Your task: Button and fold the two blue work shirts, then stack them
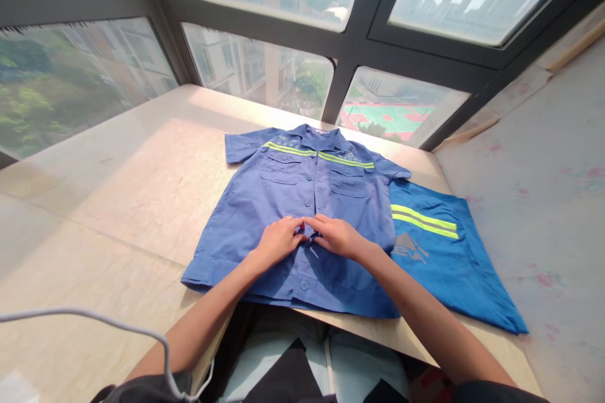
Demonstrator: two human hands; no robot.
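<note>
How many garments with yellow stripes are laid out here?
2: the short-sleeved shirt, under the left hand and right hand; and the brighter blue garment at its right, partly overlapped by it. Others could be hidden underneath.

at the frame's centre, the bare left hand and bare right hand pinch the front edges of a blue short-sleeved cloth shirt with yellow-green stripes. a brighter blue folded garment lies lower right; a white cable curves lower left.
</note>
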